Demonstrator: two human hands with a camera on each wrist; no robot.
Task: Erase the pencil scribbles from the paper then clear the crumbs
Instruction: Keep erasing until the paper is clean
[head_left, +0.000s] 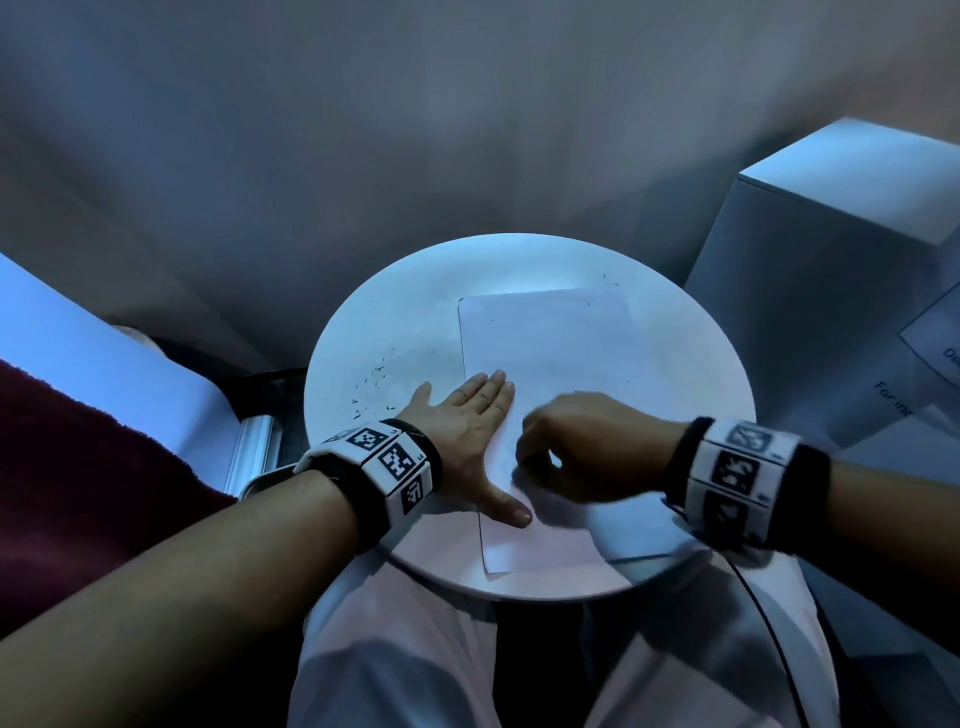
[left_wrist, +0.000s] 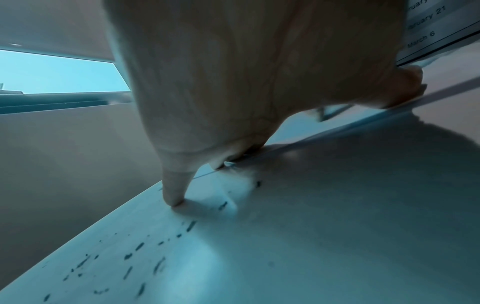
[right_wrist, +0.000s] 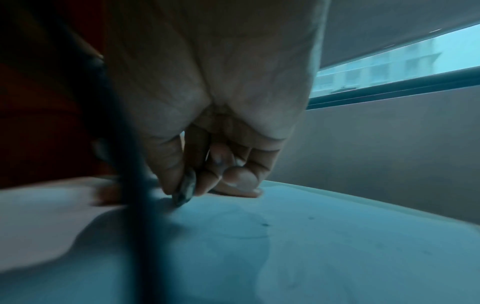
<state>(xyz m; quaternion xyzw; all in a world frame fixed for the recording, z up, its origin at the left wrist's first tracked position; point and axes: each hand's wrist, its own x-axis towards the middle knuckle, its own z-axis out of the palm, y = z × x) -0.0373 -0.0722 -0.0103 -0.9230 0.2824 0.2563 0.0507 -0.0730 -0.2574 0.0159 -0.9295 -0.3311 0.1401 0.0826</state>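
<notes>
White paper (head_left: 550, 364): lies flat on the round desk (head_left: 415, 312), centre-right of the frame.
Eraser (right_wrist: 185, 190): pinched in the right hand (head_left: 587, 447) fingers, tip on the sheet.
Left hand (head_left: 467, 426): fingers straight, pressing the paper's left edge.
Crumbs (head_left: 374, 384): scattered on the desk, left of the sheet.

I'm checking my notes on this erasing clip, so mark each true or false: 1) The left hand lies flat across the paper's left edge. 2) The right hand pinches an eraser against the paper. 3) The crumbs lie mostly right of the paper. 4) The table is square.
1) True: the left hand rests flat, its fingers on the paper.
2) True: the right hand pinches a small dark eraser onto the sheet.
3) False: most crumbs lie left of the paper.
4) False: the table is round.
</notes>
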